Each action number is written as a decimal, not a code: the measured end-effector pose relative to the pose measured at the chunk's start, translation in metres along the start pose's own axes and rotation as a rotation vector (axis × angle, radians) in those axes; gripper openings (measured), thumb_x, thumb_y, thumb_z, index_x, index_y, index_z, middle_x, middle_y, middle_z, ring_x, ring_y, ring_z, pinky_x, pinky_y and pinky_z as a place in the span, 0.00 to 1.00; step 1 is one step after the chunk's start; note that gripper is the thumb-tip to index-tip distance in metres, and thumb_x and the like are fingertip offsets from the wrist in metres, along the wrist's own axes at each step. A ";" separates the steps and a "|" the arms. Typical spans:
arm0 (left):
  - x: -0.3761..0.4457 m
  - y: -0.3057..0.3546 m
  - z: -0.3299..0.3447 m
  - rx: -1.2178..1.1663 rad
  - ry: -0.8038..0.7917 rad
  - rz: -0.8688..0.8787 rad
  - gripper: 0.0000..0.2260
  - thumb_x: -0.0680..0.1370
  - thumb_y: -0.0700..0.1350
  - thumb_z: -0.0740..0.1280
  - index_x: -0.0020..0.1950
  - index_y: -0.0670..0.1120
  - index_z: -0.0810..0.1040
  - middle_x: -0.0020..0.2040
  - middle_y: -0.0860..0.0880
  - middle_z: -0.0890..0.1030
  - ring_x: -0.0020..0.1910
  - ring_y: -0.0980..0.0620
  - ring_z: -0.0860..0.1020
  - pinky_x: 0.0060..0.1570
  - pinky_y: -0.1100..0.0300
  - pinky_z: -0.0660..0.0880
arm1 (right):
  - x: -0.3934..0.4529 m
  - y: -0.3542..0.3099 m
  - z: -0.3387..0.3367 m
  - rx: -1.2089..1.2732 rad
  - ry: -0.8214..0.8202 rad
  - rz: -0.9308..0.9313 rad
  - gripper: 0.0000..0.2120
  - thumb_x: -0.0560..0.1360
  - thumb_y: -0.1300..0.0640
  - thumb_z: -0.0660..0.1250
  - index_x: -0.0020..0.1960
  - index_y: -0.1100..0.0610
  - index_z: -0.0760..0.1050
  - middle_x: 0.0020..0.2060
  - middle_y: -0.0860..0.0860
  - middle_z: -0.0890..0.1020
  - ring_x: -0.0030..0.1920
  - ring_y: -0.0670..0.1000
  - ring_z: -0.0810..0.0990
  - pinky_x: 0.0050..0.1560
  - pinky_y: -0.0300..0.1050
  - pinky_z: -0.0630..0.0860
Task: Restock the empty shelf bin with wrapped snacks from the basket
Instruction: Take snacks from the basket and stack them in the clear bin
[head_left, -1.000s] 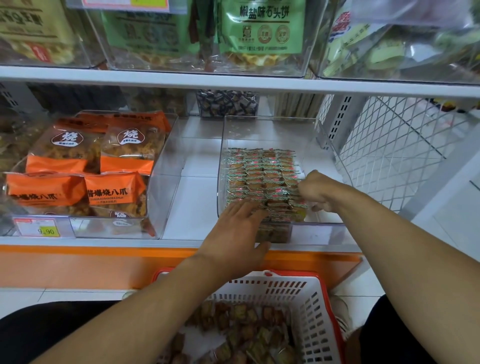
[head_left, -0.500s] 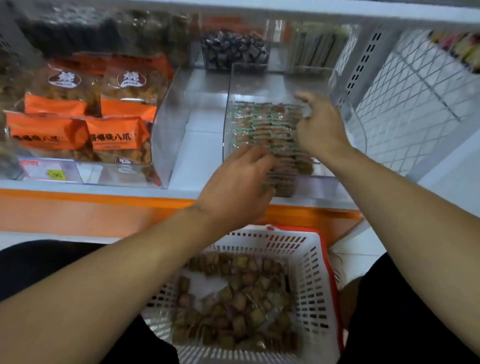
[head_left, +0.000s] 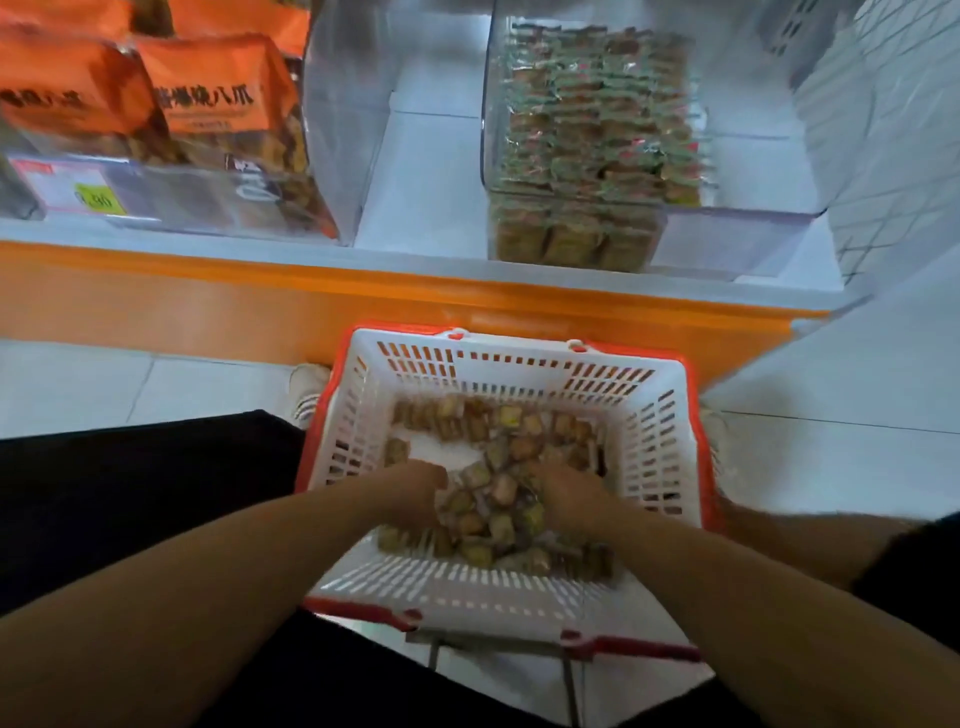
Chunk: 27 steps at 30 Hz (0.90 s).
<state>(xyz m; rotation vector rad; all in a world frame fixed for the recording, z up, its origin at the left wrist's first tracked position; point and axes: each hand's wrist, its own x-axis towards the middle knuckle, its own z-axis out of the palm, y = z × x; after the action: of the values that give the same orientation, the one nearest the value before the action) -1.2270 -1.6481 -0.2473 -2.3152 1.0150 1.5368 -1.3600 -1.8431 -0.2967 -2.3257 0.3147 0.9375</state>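
**Q:** Where are the hands, and what are they doing?

**A:** Both hands are reaching down into a white basket (head_left: 660, 447) with a red rim, which is sitting on the floor in front of the shelf. The left hand (head_left: 415, 493) is lying on the loose wrapped snacks (head_left: 493, 499) near the basket's middle, with its fingers curling down into the pile. The right hand (head_left: 569, 496) is doing the same just beside it. The fingertips of both are sinking among the wrappers and the picture is blurring with motion, so I cannot tell whether either hand is actually gripping anything.

**Q:** And the bin being restocked?

**A:** The clear shelf bin (head_left: 753, 223) is standing at the right end of the shelf, its front wall at the shelf's front edge. Rows of wrapped snacks (head_left: 597, 119) are filling its left part, stacked against the front wall; its right part is showing bare floor. The top edge of the picture is cutting off the bin's back.

**Q:** Anything else?

**A:** At the shelf's left end, another clear bin (head_left: 332, 130) is holding orange snack bags (head_left: 218, 88), cut off by the top and left edges. A price tag (head_left: 72, 189) on its front is too blurred to read. An orange band (head_left: 363, 312) is running below the shelf's front edge. Dark clothing is covering the person's legs at both lower sides, and the basket's handle (head_left: 571, 644) is lying folded down toward the person.
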 end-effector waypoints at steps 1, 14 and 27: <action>0.011 -0.003 0.009 0.003 -0.013 -0.004 0.26 0.81 0.51 0.67 0.77 0.44 0.66 0.69 0.40 0.74 0.65 0.42 0.75 0.53 0.58 0.72 | 0.008 0.004 0.017 -0.064 0.026 0.013 0.21 0.77 0.57 0.68 0.68 0.49 0.72 0.64 0.57 0.74 0.63 0.62 0.75 0.54 0.50 0.74; 0.103 -0.015 0.086 -0.047 0.085 -0.024 0.64 0.64 0.68 0.77 0.82 0.47 0.37 0.82 0.41 0.45 0.81 0.38 0.45 0.78 0.38 0.48 | 0.057 -0.014 0.052 -0.508 0.011 -0.098 0.29 0.81 0.51 0.62 0.79 0.53 0.57 0.74 0.58 0.65 0.73 0.63 0.63 0.71 0.62 0.63; 0.129 -0.018 0.102 -0.081 0.286 0.060 0.39 0.63 0.68 0.68 0.66 0.45 0.70 0.60 0.44 0.73 0.57 0.42 0.75 0.53 0.50 0.69 | 0.060 -0.021 0.060 -0.302 -0.326 -0.062 0.47 0.71 0.49 0.77 0.79 0.56 0.51 0.76 0.62 0.52 0.67 0.63 0.70 0.64 0.53 0.75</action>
<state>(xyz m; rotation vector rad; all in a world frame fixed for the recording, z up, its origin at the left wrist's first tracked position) -1.2622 -1.6408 -0.4093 -2.6399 1.1132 1.3136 -1.3408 -1.7900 -0.3628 -2.3758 -0.0375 1.3890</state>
